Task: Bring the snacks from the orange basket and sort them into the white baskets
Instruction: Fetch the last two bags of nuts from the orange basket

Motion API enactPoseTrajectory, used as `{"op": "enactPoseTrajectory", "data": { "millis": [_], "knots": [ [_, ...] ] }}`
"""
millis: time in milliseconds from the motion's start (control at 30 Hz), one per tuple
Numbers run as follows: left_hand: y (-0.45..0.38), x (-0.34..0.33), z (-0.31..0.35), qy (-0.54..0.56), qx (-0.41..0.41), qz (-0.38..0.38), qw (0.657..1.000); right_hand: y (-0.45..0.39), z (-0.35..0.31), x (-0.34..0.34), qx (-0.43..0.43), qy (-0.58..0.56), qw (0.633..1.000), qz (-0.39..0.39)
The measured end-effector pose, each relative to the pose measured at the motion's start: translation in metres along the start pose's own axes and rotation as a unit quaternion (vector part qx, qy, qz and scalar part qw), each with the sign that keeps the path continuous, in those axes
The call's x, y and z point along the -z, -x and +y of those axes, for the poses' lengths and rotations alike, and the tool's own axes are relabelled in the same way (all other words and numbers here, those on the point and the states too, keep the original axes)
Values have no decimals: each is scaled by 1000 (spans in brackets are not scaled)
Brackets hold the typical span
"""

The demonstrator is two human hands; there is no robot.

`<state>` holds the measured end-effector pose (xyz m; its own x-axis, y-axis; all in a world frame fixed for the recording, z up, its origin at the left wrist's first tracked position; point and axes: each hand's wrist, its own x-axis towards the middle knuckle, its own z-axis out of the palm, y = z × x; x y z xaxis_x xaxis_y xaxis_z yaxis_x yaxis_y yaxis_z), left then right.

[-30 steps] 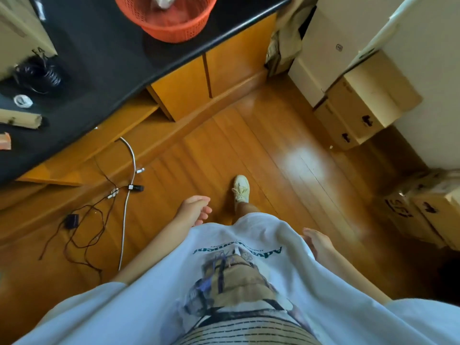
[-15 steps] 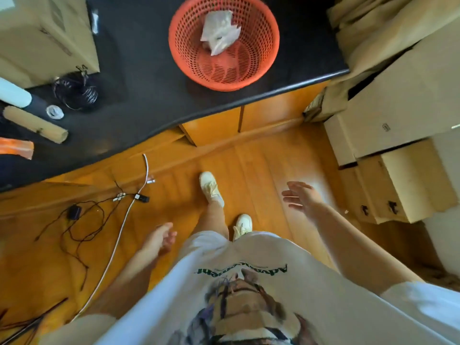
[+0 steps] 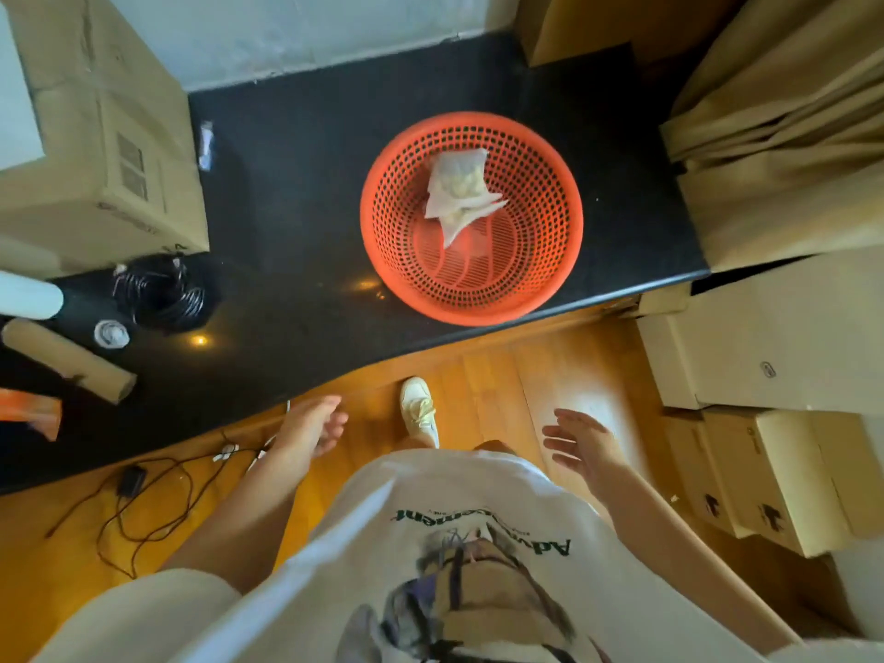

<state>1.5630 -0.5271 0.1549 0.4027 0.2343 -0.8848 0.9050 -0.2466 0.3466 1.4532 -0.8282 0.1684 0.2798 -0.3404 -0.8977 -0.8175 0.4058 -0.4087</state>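
Observation:
A round orange basket (image 3: pixel 535 279) stands near the front edge of a black counter (image 3: pixel 296 232). Inside it lie pale snack bags (image 3: pixel 459 189), white and translucent, bunched toward the far side. My left hand (image 3: pixel 313 425) hangs below the counter edge, fingers loosely curled, holding nothing. Over the wooden floor, my right hand (image 3: pixel 586 445) has its fingers spread and is empty. Both hands are well short of the basket. No white baskets are in view.
Cardboard boxes (image 3: pixel 95 136) sit on the counter's left, with a black cable coil (image 3: pixel 162 294), a tape roll (image 3: pixel 112 333) and a cardboard tube (image 3: pixel 67 358). More boxes (image 3: pixel 765 471) stack on the floor at right. Beige curtain (image 3: pixel 789 136) hangs right. Cables (image 3: pixel 143 490) lie on the floor.
I have walked up to the counter, so the orange basket now sits closer and central. Both hands have risen in front of me, fingers opening.

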Motion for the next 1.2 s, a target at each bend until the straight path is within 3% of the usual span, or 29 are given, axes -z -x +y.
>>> {"op": "enactPoseTrajectory", "data": {
  "millis": [233, 367, 433, 500, 600, 700, 833, 1000, 1200],
  "knots": [
    [-21, -55, 135, -75, -214, -85, 970, -35, -75, -19, 101, -34, 994, 7],
    [-52, -87, 174, -165, -292, -86, 938, -76, -131, -47, 168, -22, 985, -30],
    [-72, -98, 191, -297, -363, -55, 881, -101, -154, -64, 176, -18, 983, -58],
    [-94, -107, 210, -417, -450, -17, 789, -128, -170, -81, 176, 5, 981, -76],
    [-123, -120, 240, -500, -531, 22, 684, -168, -183, -100, 207, 101, 971, -60],
    [-142, -133, 266, -586, -571, 37, 574, -199, -190, -111, 286, 244, 926, -17],
    [-154, -146, 289, -634, -614, 21, 470, -225, -193, -124, 394, 351, 850, -16],
    [-163, -158, 304, -644, -657, -7, 391, -249, -196, -142, 428, 388, 816, 20],
    [-169, -164, 312, -646, -676, -28, 352, -262, -199, -148, 453, 397, 798, 3]
  ]
}}
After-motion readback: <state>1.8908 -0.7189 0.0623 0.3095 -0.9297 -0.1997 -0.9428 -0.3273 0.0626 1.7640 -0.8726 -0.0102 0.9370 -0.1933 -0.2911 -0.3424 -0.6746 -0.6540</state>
